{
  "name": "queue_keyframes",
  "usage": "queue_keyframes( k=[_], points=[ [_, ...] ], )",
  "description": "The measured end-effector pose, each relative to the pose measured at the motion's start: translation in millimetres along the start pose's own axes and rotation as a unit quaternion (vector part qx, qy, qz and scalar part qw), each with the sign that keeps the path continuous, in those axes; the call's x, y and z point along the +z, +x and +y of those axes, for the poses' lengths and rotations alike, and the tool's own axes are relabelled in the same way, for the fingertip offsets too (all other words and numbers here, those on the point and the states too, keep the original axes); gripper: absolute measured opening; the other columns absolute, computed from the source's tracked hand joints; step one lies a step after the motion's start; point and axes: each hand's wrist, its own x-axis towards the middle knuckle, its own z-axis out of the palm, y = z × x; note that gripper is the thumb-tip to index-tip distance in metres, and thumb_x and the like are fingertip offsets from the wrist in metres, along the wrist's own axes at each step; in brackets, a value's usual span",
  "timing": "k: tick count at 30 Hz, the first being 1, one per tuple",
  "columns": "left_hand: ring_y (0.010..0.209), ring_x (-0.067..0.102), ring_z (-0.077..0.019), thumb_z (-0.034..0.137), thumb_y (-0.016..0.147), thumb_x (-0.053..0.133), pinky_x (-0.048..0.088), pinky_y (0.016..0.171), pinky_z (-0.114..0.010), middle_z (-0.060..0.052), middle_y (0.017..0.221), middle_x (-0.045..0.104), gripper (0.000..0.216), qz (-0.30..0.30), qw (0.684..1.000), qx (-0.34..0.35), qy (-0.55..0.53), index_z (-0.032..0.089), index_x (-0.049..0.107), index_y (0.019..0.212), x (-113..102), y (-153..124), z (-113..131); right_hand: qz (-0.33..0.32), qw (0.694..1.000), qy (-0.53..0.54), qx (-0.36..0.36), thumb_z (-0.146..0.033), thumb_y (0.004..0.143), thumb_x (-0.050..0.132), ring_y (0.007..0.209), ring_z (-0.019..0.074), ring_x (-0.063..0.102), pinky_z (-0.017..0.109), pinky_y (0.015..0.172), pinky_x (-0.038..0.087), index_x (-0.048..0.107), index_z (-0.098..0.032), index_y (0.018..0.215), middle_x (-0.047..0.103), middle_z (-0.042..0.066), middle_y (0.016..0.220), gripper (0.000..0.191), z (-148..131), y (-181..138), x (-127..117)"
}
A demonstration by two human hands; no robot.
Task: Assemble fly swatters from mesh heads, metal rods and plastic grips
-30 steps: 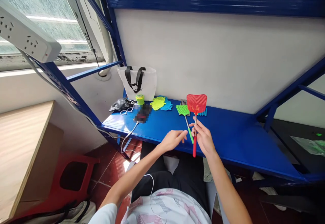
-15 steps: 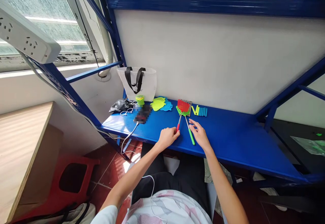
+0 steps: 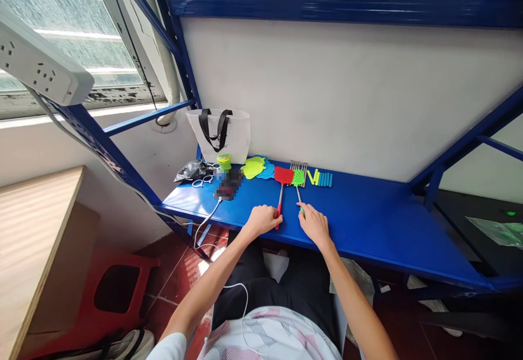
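My left hand (image 3: 263, 220) is closed around the red handle of a fly swatter, whose red mesh head (image 3: 283, 175) lies toward the back of the blue table. A second fly swatter with a green mesh head (image 3: 298, 177) is held at its green handle by my right hand (image 3: 315, 224). The two heads sit side by side, edges close or touching. Just behind them lie several thin metal rods (image 3: 303, 166). Short yellow handles (image 3: 313, 177) and blue handles (image 3: 326, 180) rest right of the rods. Loose yellow-green swatter heads (image 3: 253, 168) overlap blue ones (image 3: 268, 171) on the left.
A white bag (image 3: 239, 136) with black straps stands at the back left. Before it are a green tub (image 3: 224, 162), scissors (image 3: 203, 181), a black plastic bag (image 3: 192, 170) and a blurred dark device (image 3: 229, 184) on a white cable. The blue table (image 3: 376, 213) extends right.
My right hand has closed on the green swatter's handle. The two heads, overlapping before, now lie side by side; the red one has shifted left with my left hand.
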Motion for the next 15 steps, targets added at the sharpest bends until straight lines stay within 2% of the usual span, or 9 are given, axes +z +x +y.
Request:
queue_keyframes(
  k=[4, 6, 9, 12, 15],
  points=[
    [0.082, 0.078, -0.0306, 0.058, 0.107, 0.064, 0.044, 0.072, -0.032, -0.013, 0.077, 0.077, 0.054, -0.006, 1.000, 0.005, -0.014, 0.022, 0.074, 0.069, 1.6, 0.6, -0.8, 0.000, 1.000, 0.024, 0.000, -0.032, 0.113, 0.049, 0.094, 0.0254, 0.081, 0.033, 0.070, 0.052, 0.078, -0.033, 0.140, 0.084, 0.008, 0.120, 0.039, -9.7, -0.1, 1.5],
    [0.082, 0.077, -0.0297, 0.064, 0.111, 0.057, 0.044, 0.072, -0.032, -0.012, 0.078, 0.076, 0.059, 0.023, 0.999, -0.006, -0.028, 0.022, 0.074, 0.073, 4.1, 3.0, -3.1, -0.003, 0.999, 0.047, 0.000, -0.038, 0.114, 0.050, 0.091, 0.0245, 0.080, 0.032, 0.070, 0.052, 0.078, -0.034, 0.139, 0.084, 0.006, 0.112, 0.038, -9.5, 1.5, 1.0],
    [0.091, 0.075, -0.0279, 0.058, 0.114, 0.053, 0.045, 0.074, -0.032, -0.010, 0.087, 0.077, 0.053, 0.093, 0.995, -0.008, -0.041, 0.022, 0.074, 0.082, 9.2, 10.4, -15.0, 0.006, 0.998, 0.070, -0.005, -0.041, 0.115, 0.049, 0.087, 0.0239, 0.078, 0.033, 0.068, 0.053, 0.077, -0.033, 0.139, 0.083, 0.005, 0.104, 0.038, 3.9, 6.3, -2.5],
    [0.103, 0.071, -0.0278, 0.049, 0.116, 0.052, 0.050, 0.087, -0.035, -0.010, 0.100, 0.076, 0.042, 0.157, 0.986, 0.028, -0.040, 0.023, 0.073, 0.091, 14.2, 20.4, -36.9, 0.043, 0.998, 0.047, -0.021, -0.038, 0.115, 0.047, 0.105, 0.0281, 0.077, 0.036, 0.077, 0.056, 0.078, -0.030, 0.138, 0.082, 0.010, 0.117, 0.039, 32.2, 12.5, -5.8],
    [0.124, 0.067, -0.0312, 0.041, 0.116, 0.054, 0.049, 0.109, -0.045, -0.013, 0.128, 0.074, 0.028, 0.199, 0.978, 0.051, -0.027, 0.023, 0.075, 0.115, 20.2, 29.2, -59.1, 0.058, 0.998, 0.005, -0.017, -0.037, 0.114, 0.046, 0.126, 0.0332, 0.071, 0.047, 0.098, 0.058, 0.077, -0.028, 0.140, 0.077, 0.015, 0.138, 0.042, 61.9, 17.1, -4.1]
  ],
)
